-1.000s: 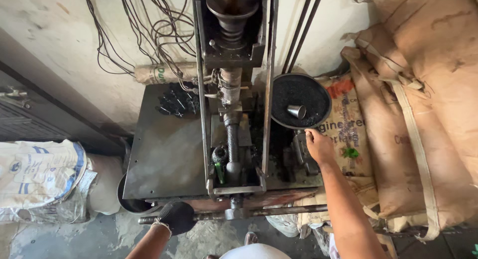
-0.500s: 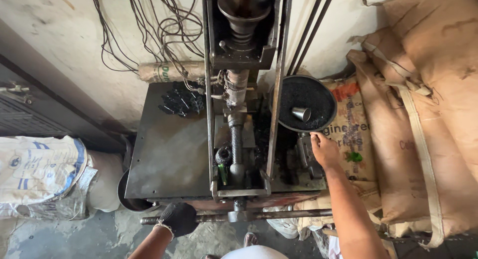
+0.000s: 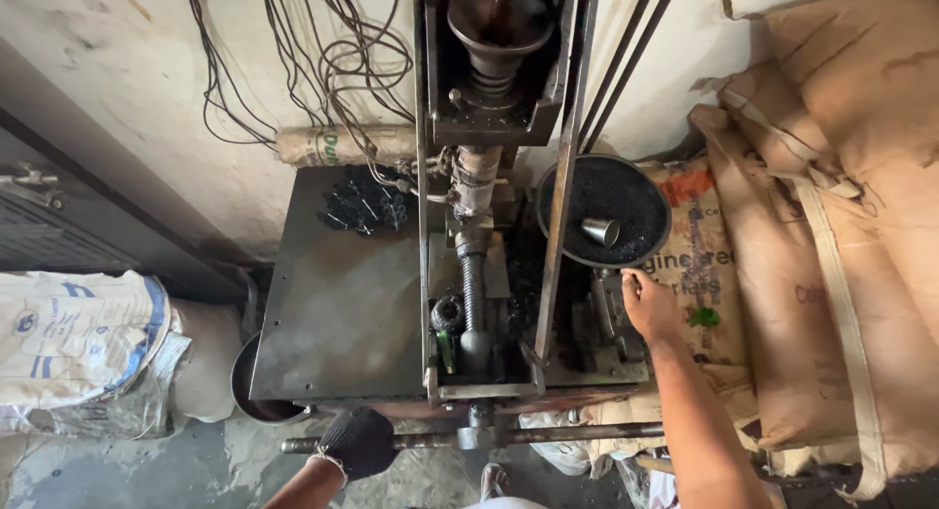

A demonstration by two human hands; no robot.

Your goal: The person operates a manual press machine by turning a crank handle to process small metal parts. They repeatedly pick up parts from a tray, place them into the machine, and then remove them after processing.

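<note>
I look down on a dark metal press machine [image 3: 479,225] with a vertical screw shaft at its middle. My left hand [image 3: 358,442], in a black glove, grips the horizontal steel bar [image 3: 548,435] that runs across the machine's front. My bare right hand [image 3: 648,304] rests on a metal part at the machine's right side, just below a round black pan [image 3: 626,191] of dark powder. A small metal cup [image 3: 601,231] lies in the pan.
A flat steel table [image 3: 342,294] at the left carries a pile of small black parts [image 3: 367,208]. Brown sacks [image 3: 841,225] are stacked at the right, white sacks [image 3: 78,343] at the left. Loose cables [image 3: 313,69] hang on the wall behind.
The view has shifted, so the machine sits lower and further right in frame. My right hand has stayed on the machine's right side and my left hand has stayed on the bar.
</note>
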